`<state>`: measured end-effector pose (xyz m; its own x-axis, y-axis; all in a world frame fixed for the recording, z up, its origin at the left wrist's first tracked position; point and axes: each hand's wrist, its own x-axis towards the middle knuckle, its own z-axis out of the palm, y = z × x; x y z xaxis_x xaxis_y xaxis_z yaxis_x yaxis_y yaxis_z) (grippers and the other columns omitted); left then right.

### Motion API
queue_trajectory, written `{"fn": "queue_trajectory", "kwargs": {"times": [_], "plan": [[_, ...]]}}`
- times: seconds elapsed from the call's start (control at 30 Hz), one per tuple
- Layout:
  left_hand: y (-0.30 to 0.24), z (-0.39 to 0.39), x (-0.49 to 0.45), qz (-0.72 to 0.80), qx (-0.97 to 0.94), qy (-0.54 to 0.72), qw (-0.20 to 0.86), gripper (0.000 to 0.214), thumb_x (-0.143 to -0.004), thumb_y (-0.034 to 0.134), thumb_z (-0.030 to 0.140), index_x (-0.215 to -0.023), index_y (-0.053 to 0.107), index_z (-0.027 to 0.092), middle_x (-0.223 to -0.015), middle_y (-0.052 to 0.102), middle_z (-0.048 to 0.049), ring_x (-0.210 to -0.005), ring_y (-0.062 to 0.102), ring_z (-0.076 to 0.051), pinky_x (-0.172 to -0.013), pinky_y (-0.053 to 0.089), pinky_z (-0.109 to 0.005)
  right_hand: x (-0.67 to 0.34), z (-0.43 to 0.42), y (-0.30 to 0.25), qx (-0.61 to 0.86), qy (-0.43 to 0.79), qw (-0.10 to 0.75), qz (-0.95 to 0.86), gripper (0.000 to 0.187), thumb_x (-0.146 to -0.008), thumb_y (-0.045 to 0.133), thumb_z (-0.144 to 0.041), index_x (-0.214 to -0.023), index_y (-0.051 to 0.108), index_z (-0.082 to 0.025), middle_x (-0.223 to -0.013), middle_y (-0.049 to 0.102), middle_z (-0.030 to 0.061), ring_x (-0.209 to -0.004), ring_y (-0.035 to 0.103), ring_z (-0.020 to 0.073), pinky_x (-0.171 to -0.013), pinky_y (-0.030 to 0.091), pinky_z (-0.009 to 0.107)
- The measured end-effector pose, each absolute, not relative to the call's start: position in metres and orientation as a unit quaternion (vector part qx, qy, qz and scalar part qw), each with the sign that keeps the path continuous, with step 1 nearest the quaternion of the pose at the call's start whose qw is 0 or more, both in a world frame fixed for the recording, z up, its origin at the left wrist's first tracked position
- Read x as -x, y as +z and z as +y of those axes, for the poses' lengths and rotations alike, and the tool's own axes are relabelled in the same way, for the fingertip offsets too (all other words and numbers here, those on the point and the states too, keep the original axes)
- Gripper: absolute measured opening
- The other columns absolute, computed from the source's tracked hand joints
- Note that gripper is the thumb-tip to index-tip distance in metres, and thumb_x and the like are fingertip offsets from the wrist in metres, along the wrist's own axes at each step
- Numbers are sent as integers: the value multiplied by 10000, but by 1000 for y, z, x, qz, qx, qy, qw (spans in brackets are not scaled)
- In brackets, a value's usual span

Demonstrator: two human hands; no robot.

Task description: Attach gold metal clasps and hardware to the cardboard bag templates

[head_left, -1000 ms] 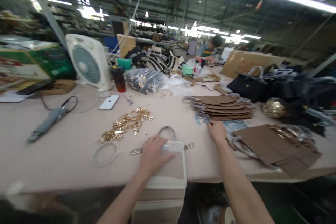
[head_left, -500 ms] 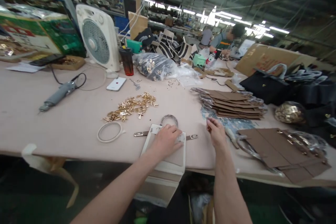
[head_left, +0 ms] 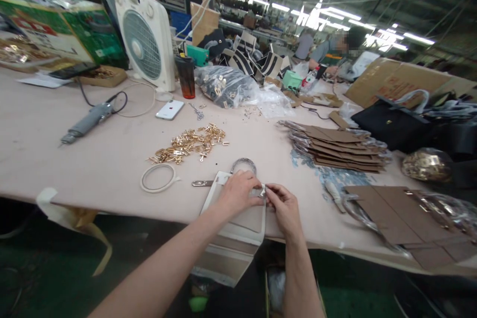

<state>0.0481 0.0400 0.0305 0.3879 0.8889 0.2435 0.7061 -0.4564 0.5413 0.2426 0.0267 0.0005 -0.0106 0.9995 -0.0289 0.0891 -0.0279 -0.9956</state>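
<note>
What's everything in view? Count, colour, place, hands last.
Table: one, pinkish, across the view
Bag: one, beige, front centre
Tape roll: one, white, left of the bag
Gold fittings: many, gold, left of centre
Corded tool: one, grey, left
Phone: one, white, beyond the fittings
Fan: one, white, rear left
Tumbler: one, dark, beside the fan
Plastic bag: one, clear, rear centre
Brown stack: one, brown, right
Brown pieces: uncounted, brown, front right
Wrapped bundle: one, gold, far right
Black bags: uncounted, black, far right
Cardboard box: one, tan, rear right
Carton: one, mostly green, rear left
Co-workers: two, greyish tops, rear
Clutter: uncounted, mixed colours, rear
Left hand: one, bare, on the bag
Right hand: one, bare, at the bag's right edge
</note>
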Motion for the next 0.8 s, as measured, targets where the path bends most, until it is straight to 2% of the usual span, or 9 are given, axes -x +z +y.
{"fn": "queue_trajectory", "kwargs": {"times": [0.13, 0.2, 0.47, 0.8], "plan": [[29, 42, -49, 485, -814, 264, 178, 383, -846, 795, 533, -1067, 741, 226, -1042, 686, -49, -1029, 598, -254, -863, 466, -362, -239, 27, 0, 524, 449, 454, -564, 236, -859, 758, -408, -1005, 794, -226, -1005, 792, 54, -910, 718, 221, -834, 570, 340], [28, 42, -49, 484, -814, 267, 179, 387, -862, 769, 553, -1057, 740, 220, -1037, 680, -57, -1022, 597, -254, -861, 470, -366, -237, 27, -3, 525, 434, 453, -576, 227, -863, 750, -401, -1004, 795, -228, -1039, 800, 62, -967, 731, 240, -888, 574, 364], [24, 43, -50, 497, -802, 282, 172, 424, -850, 780, 551, -1103, 715, 216, -1108, 655, -74, -1049, 603, -265, -877, 491, -388, -230, 25, -7, 560, 386, 446, -582, 245, -890, 708, -413, -1033, 779, -227, -999, 790, 63, -858, 719, 224, -801, 571, 345], [25, 40, -50, 496, -801, 289, 171, 347, -826, 835, 382, -1108, 701, 233, -1106, 661, -51, -1045, 620, -252, -878, 498, -369, -222, 19, 0, 569, 264, 444, -640, 180, -937, 650, -382, -945, 749, -232, -961, 679, 67, -854, 645, 209, -760, 542, 326]]}}
